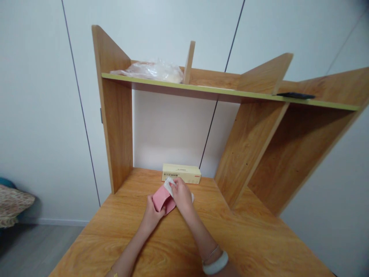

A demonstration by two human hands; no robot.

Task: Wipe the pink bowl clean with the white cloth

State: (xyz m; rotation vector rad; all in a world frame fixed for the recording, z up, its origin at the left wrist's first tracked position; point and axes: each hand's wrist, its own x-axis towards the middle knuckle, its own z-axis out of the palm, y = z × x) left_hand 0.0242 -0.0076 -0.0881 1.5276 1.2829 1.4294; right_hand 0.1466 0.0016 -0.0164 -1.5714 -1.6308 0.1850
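My left hand (152, 212) is closed around a pink angular item (160, 197), perhaps a small box or case, holding it tilted above the desk. At its upper edge, my right hand (182, 195) pinches a white piece of tissue or thin cloth (168, 186) that touches the pink surface. A bit of white also shows beyond the right wrist. Fingers and wrist partly hide the item, so its exact kind is unclear. Just behind both hands lies a long pale-yellow carton (186, 173) with printed characters.
The wooden desk (253, 238) carries a shelf unit with upright panels (245, 154). On the upper shelf (173, 87) lie a clear plastic bag (155, 72) and a flat black object (296, 95). Patterned fabric (14, 204) appears at far left.
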